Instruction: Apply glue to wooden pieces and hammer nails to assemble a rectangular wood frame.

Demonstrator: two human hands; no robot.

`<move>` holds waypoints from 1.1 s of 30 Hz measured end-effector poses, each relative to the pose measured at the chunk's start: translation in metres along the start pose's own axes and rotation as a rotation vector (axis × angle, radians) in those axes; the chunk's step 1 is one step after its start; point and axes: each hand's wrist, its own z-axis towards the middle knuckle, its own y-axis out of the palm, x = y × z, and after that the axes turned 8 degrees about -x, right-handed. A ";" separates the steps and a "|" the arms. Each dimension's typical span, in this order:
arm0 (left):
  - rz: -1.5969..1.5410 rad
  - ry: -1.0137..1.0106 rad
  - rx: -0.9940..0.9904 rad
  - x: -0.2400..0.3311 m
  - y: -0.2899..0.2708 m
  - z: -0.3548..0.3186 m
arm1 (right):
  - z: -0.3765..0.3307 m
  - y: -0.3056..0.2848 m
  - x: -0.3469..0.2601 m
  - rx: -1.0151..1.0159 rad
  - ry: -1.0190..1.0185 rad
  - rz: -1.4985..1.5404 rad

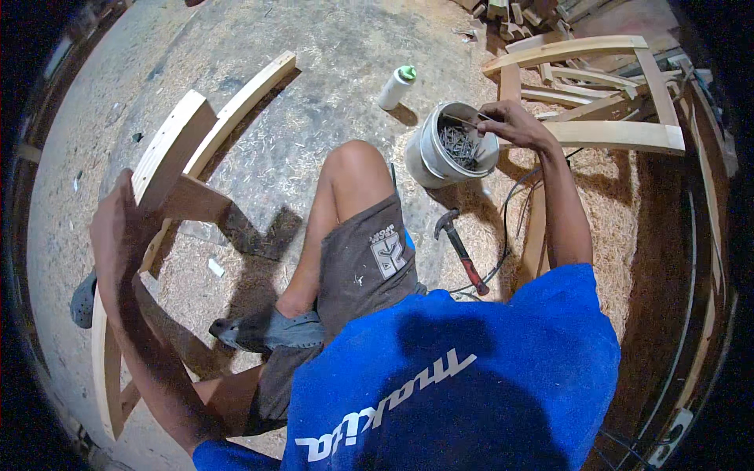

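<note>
On the left, the left hand (118, 228) is wrapped around the upper curved rail of a wooden frame (166, 149). To the right, the right hand (514, 125) is at the rim of a white bucket (428, 153) of nails (459, 147), fingers drawn close together; whether they pinch a nail I cannot tell. A hammer (462, 255) lies on the near side of the bucket; a bottle (397, 88) stands just left, slightly farther.

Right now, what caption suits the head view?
Left hand on a curved wooden frame, right hand at a bucket of nails.
</note>
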 end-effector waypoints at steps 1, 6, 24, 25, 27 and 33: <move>0.001 0.027 0.038 0.001 0.000 -0.001 | 0.002 0.003 -0.012 -0.006 -0.009 0.107; -0.033 0.087 0.082 0.006 -0.005 -0.009 | 0.035 0.019 -0.067 -0.027 -0.121 0.418; -0.069 0.185 0.177 0.002 -0.004 -0.017 | 0.170 0.148 -0.378 0.258 -1.027 0.514; -0.053 0.172 0.173 0.002 -0.004 -0.016 | 0.173 0.151 -0.384 0.277 -1.053 0.424; -0.050 0.161 0.188 0.001 -0.003 -0.014 | 0.178 0.155 -0.391 0.356 -1.065 0.256; -0.055 0.180 0.204 -0.001 0.001 -0.013 | 0.187 0.164 -0.393 0.502 -1.062 0.087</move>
